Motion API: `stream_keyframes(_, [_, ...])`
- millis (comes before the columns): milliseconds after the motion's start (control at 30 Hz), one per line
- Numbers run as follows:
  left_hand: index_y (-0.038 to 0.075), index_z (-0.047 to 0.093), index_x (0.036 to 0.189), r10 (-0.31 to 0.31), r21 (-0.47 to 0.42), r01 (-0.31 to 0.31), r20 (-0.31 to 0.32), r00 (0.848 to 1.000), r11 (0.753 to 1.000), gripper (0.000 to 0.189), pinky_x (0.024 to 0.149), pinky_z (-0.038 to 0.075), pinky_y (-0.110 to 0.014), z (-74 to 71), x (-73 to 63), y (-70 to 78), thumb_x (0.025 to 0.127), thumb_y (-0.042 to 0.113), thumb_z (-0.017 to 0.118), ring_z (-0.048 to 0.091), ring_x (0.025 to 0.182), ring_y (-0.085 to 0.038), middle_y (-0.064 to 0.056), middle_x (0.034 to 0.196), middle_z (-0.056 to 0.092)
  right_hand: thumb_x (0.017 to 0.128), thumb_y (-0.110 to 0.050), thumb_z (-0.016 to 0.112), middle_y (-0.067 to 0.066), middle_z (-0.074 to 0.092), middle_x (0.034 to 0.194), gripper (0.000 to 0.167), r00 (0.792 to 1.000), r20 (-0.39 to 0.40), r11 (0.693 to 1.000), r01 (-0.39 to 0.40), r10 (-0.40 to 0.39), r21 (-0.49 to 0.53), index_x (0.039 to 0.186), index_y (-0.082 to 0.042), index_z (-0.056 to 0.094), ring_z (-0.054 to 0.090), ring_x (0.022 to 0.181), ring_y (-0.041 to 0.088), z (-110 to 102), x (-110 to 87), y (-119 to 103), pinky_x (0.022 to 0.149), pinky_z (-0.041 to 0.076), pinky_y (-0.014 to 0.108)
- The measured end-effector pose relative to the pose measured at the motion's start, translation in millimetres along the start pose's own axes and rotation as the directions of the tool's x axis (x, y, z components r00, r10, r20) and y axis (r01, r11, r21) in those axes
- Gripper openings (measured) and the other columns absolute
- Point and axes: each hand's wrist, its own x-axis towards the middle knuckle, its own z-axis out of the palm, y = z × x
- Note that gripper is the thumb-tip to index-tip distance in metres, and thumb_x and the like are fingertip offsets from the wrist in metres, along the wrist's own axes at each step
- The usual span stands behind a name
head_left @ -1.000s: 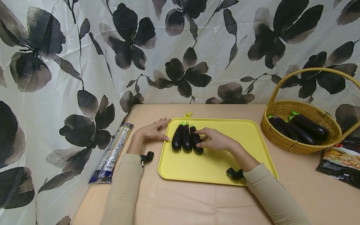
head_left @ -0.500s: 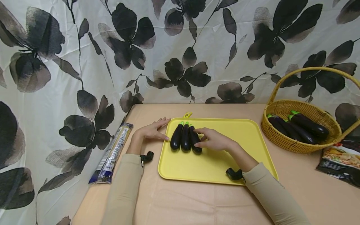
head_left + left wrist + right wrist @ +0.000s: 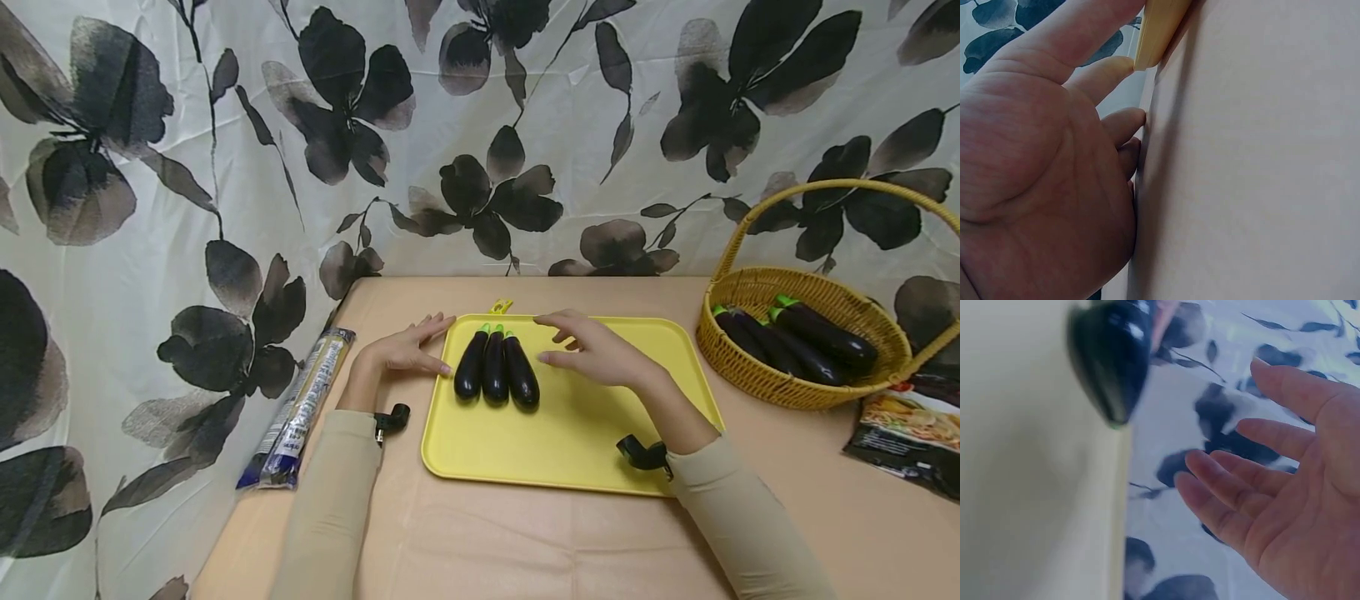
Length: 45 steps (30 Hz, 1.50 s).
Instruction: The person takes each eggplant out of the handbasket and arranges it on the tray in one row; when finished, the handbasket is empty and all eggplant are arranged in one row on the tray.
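Three dark purple eggplants (image 3: 495,367) lie side by side on the left part of a yellow tray (image 3: 600,442), their green stem ends pointing away from me. My left hand (image 3: 401,347) rests at the tray's left edge, its thumb and a fingertip touching the rim. In the left wrist view, that hand's fingers are spread beside the yellow tray edge (image 3: 1159,34). Just right of the rightmost eggplant (image 3: 521,373), my right hand (image 3: 592,350) hovers over the tray and holds nothing. The right wrist view shows its fingers apart from a blurred eggplant (image 3: 1110,356).
A wicker basket (image 3: 810,398) with several eggplants stands at the right. Beside it lies a black food packet (image 3: 903,437). Long plastic packages (image 3: 300,417) lie at the table's left edge. A small yellow tag (image 3: 501,307) shows behind the tray. Floral cloth (image 3: 480,100) hangs behind.
My right hand has let go of the rightmost eggplant and moved right and slightly up, away from it. The eggplants shifted slightly left at first. My left hand has stayed in place.
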Motion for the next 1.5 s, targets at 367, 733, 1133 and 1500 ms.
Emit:
stream_keyframes(367, [0.027,0.023,0.168,-0.006,-0.011,0.006,-0.005,1.0,1.0,0.111,0.13,-0.008,-0.059,0.5,1.7,1.6,0.081,0.047,0.088,-0.009,0.163,-0.032,-0.009,0.177,0.002,0.101,-0.031,0.07,0.007,0.049,0.159,0.055,0.991,-0.135,1.0,0.007,-0.011,-0.025,0.153,-0.021,0.054,0.057,0.135,0.037,-50,-29.7,5,0.11,0.048,0.062])
stream_keyframes(733, [0.028,0.022,0.168,-0.02,0.0,0.02,-0.003,1.0,1.0,0.113,0.13,-0.008,-0.058,0.0,0.8,0.3,0.079,0.051,0.088,-0.009,0.163,-0.031,-0.008,0.177,0.001,0.104,-0.032,0.065,0.014,0.047,0.157,0.052,0.966,-0.246,0.995,-0.095,0.085,-0.029,0.151,-0.014,0.055,0.047,0.139,0.042,-93,-58.8,24,0.109,0.043,0.067])
stream_keyframes(1133, [0.031,0.022,0.168,-0.038,-0.009,0.038,-0.003,0.999,0.999,0.113,0.131,-0.007,-0.056,0.1,0.6,1.1,0.078,0.052,0.088,-0.01,0.163,-0.027,-0.005,0.177,0.001,0.103,-0.033,0.067,0.019,0.048,0.154,0.055,0.91,-0.383,0.969,-0.216,0.157,-0.118,0.153,-0.013,0.053,0.048,0.134,0.045,-127,-92.3,46,0.104,0.044,0.069])
stream_keyframes(1500, [0.028,0.021,0.168,-0.024,-0.008,0.024,0.0,1.0,1.0,0.112,0.131,-0.009,-0.056,0.0,0.5,1.9,0.08,0.049,0.088,-0.01,0.163,-0.029,-0.007,0.177,0.001,0.107,-0.034,0.059,0.026,0.047,0.154,0.056,0.877,-0.427,0.941,-0.305,0.218,-0.146,0.155,-0.007,0.049,0.051,0.13,0.051,-146,-118.0,75,0.096,0.054,0.048])
